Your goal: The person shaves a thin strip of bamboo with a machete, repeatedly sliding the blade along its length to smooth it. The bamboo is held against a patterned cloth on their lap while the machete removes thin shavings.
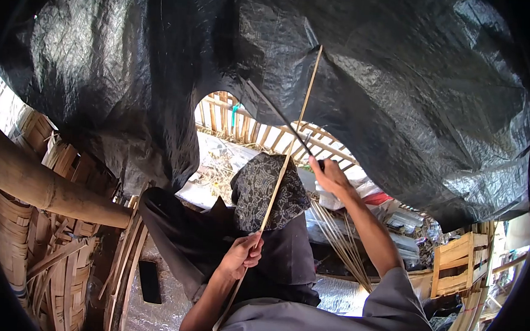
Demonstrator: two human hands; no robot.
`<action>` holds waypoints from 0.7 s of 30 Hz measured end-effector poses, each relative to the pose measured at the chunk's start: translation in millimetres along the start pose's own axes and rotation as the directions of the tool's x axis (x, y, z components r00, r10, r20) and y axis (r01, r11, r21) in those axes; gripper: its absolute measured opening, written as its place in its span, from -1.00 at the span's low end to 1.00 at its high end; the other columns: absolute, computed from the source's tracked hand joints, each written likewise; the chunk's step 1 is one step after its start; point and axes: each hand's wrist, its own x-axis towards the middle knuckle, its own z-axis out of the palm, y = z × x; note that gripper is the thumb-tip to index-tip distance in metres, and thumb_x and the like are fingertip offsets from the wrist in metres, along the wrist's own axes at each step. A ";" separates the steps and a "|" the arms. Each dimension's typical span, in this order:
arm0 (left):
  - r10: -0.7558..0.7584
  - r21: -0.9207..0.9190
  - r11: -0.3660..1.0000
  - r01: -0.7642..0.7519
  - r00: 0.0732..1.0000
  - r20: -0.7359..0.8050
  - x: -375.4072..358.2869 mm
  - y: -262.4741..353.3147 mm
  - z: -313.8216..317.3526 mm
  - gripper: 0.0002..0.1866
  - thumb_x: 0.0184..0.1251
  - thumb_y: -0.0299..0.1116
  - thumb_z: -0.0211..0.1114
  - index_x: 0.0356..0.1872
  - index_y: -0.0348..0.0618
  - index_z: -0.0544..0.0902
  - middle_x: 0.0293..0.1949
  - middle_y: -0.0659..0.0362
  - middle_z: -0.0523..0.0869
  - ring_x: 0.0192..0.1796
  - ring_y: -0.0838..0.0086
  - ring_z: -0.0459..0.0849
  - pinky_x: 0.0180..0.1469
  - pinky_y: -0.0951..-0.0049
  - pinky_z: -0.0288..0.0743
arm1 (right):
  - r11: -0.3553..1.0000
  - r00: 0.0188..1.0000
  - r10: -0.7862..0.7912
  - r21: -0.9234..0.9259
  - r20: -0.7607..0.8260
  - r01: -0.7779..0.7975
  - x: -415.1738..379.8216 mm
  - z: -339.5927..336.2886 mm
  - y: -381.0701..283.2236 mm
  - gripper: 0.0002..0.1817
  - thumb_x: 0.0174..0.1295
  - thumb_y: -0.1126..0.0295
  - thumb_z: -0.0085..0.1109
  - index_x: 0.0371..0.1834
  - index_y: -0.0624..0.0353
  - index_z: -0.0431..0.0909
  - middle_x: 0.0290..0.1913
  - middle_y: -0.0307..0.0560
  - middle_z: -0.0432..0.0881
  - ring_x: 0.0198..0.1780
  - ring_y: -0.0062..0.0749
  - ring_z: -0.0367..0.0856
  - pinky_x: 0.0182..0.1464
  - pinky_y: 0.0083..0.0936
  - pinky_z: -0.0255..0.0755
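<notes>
A long, thin pale strip (274, 193), like split bamboo, runs from my lap up toward the black sheet. My left hand (242, 256) is closed around its lower part. To the right of the strip, my right hand (330, 176) grips the dark handle of a long knife (278, 114), whose narrow blade points up and left and crosses the strip in view. Whether blade and strip touch, I cannot tell. A dark patterned cloth (260, 192) lies over my knee behind the strip.
Black plastic sheeting (402, 71) hangs low across the front. A thick bamboo pole (53, 196) and woven panels (9, 236) stand at left, near a phone (150, 282). Several thin strips (347, 248) lie right of my legs, with a wooden crate (460, 264) beyond.
</notes>
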 end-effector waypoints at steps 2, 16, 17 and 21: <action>-0.035 -0.053 0.998 0.035 0.999 0.018 -0.7 -2.3 -2.1 -0.66 0.36 -0.10 0.09 -0.49 -0.15 0.44 -0.70 0.38 0.25 -0.75 0.76 0.13 -0.74 0.74 -0.06 | 0.999 0.982 0.044 -0.033 0.181 -0.039 -20.4 -8.6 -19.7 -0.22 0.19 -0.28 -0.19 -0.47 0.38 0.58 -0.59 0.12 0.56 -0.45 -0.06 0.59 -0.35 -0.20 0.44; 0.001 0.009 1.000 -0.001 1.000 -0.014 -1.0 -3.4 3.8 -0.65 0.33 -0.10 0.14 -0.53 -0.13 0.42 -0.72 0.37 0.28 -0.76 0.77 0.14 -0.75 0.73 -0.03 | 0.993 0.996 0.076 -0.090 -0.038 -0.079 34.7 -13.0 22.3 -0.10 0.17 -0.39 -0.40 -0.63 0.36 0.52 -0.72 0.03 0.50 -0.55 -0.15 0.59 -0.39 -0.25 0.47; -0.019 -0.009 1.000 0.018 1.000 -0.019 -1.8 -2.8 3.1 -0.66 0.33 -0.10 0.14 -0.52 -0.14 0.43 -0.72 0.36 0.29 -0.76 0.77 0.14 -0.75 0.73 -0.03 | 0.993 0.988 0.112 -0.033 0.107 -0.109 29.8 -18.0 19.5 -0.13 0.18 -0.37 -0.36 -0.63 0.35 0.52 -0.72 0.01 0.50 -0.57 -0.19 0.57 -0.41 -0.26 0.46; -0.067 -0.054 0.996 0.066 0.998 -0.016 -3.6 -1.7 1.6 -0.66 0.32 -0.10 0.16 -0.50 -0.16 0.44 -0.71 0.35 0.29 -0.75 0.76 0.14 -0.75 0.74 -0.03 | 0.986 0.956 -0.147 -0.036 0.256 0.161 -15.7 -21.7 -10.6 -0.32 0.18 -0.23 -0.07 -0.53 0.28 0.61 -0.72 -0.02 0.52 -0.58 -0.30 0.56 -0.45 -0.24 0.43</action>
